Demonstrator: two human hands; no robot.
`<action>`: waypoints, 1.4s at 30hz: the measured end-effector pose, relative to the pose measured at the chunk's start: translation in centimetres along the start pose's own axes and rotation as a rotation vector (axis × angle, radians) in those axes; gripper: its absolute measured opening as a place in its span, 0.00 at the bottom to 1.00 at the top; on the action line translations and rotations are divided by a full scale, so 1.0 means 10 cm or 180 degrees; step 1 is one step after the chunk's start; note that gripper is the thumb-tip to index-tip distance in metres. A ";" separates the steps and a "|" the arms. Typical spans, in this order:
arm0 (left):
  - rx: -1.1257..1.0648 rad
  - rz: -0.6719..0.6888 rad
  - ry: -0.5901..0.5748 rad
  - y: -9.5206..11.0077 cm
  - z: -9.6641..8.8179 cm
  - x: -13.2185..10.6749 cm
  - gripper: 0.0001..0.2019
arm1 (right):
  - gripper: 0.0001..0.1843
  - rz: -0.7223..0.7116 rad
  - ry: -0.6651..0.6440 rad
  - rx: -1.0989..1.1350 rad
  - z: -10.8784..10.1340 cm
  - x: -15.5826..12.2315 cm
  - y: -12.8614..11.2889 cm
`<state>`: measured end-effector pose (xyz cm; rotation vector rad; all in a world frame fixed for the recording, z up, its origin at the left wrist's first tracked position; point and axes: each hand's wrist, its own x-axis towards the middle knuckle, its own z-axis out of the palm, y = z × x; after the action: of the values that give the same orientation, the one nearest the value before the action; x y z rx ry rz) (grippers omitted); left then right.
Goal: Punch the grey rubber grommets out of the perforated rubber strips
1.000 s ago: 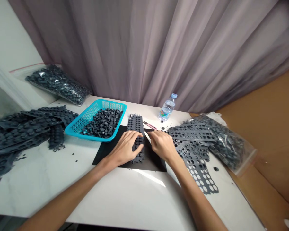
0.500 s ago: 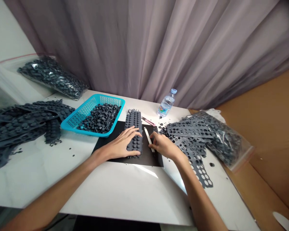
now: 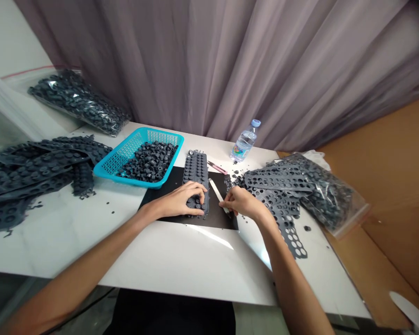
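Observation:
A dark grey rubber sheet (image 3: 196,168) with rows of raised round knobs lies lengthwise on a black mat (image 3: 176,179). Across its near end lies my left hand (image 3: 181,200), fingers curled over the knobs and thumb apart from them, holding the sheet. Just right of the sheet, my right hand (image 3: 241,203) pinches a slim white pen-shaped tool (image 3: 216,191) near its lower end. The tool slants over the mat, and its lower tip is partly hidden by the fingers. Beyond it lies a pink cutter-like tool (image 3: 217,168), untouched.
A blue basket (image 3: 103,171) of small dark rubber pieces stands left of the mat. More knobbed sheets (image 3: 38,165) pile at far left; punched-out sheets (image 3: 279,184) lie right. Filled plastic bags (image 3: 78,104) flank both sides. A water bottle (image 3: 245,141) stands behind.
My left fingers have curled up from a flatter spread on the sheet. The white tool has tilted further in my right hand, its lower end swinging right. The whole view has shifted slightly.

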<state>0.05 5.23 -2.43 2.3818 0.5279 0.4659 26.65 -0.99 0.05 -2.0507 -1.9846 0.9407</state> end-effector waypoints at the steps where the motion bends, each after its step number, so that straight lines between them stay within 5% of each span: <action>1: -0.0003 0.0012 -0.0028 0.00 -0.01 0.00 0.12 | 0.17 0.0000 0.0023 0.0001 0.01 -0.03 0.00; 9: -0.0185 0.0063 0.0099 -0.06 0.01 -0.03 0.14 | 0.12 -0.0238 0.0219 0.0028 -0.18 -0.35 0.05; 13: -0.0148 0.0073 0.0172 -0.05 0.07 -0.08 0.14 | 0.14 -0.0737 0.0469 0.0949 -0.24 -0.42 0.02; 18: 0.0031 0.0049 0.0364 0.02 0.14 -0.13 0.11 | 0.17 -0.1100 0.0704 0.2447 0.05 -0.44 -0.05; 21: 0.0228 0.0052 0.0343 0.04 0.15 -0.14 0.09 | 0.18 -0.1358 0.0591 0.2774 0.26 -0.45 -0.12; 30: 0.0307 0.0015 0.0466 0.06 0.17 -0.13 0.07 | 0.13 -0.1483 0.0642 0.1397 0.34 -0.47 -0.18; 42: 0.0351 -0.0153 0.0642 0.14 0.26 -0.14 0.07 | 0.07 -0.1777 0.0724 0.1227 0.42 -0.42 -0.16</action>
<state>0.40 2.28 -3.64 2.4345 0.7166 0.6755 23.39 -6.06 -1.12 -1.2416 -1.9070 0.8346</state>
